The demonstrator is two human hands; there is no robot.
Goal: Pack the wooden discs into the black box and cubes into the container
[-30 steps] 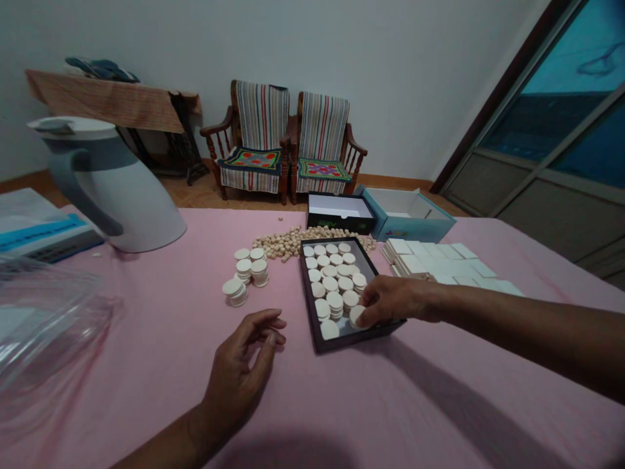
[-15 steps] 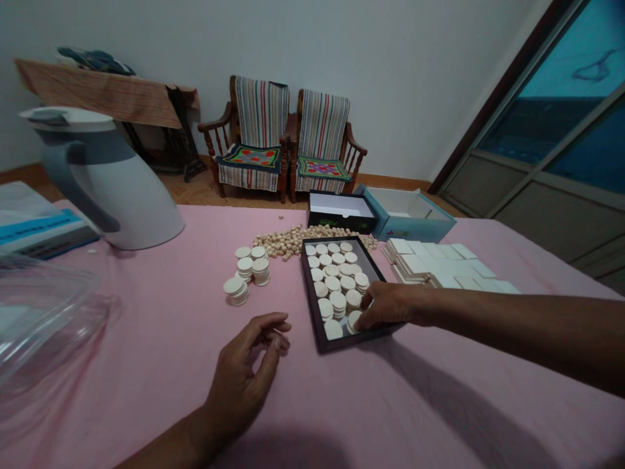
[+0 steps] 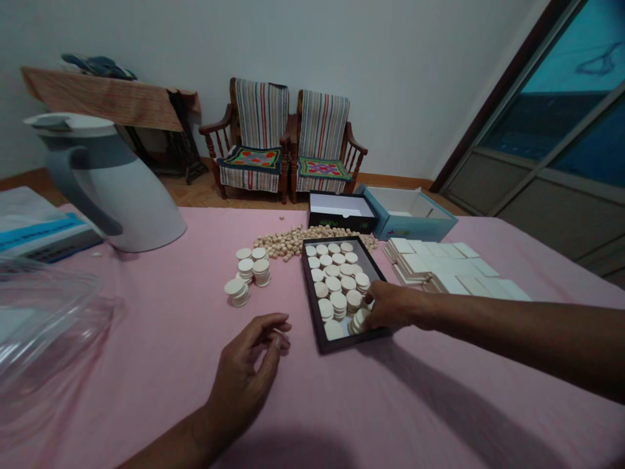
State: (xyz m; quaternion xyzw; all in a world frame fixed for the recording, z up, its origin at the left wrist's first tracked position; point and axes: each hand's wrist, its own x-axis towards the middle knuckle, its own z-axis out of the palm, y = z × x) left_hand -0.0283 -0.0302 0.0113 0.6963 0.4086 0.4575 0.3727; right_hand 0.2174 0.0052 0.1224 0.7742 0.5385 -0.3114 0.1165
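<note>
A shallow black tray (image 3: 312,306) lies on the pink tablecloth (image 3: 161,326), holding several stacks of pale round discs (image 3: 336,283). My right hand (image 3: 390,305) reaches into the tray's near right corner, fingers pinched on a small stack of discs (image 3: 360,320). My left hand (image 3: 244,378) rests on the cloth left of the tray, fingers loosely curled, thumb near the fingertips, nothing visible in it. More disc stacks (image 3: 249,272) stand on the cloth left of the tray.
A heap of small wooden pegs (image 3: 288,241) lies behind the tray. Square pale tiles (image 3: 449,270) spread at right. A black box (image 3: 340,212) and a blue box (image 3: 407,213) sit at the back. A white jug (image 3: 105,185) and clear plastic container (image 3: 43,326) stand left.
My right hand has slid slightly back toward the tray's near right corner and closed on a stack of discs. The left hand has barely shifted.
</note>
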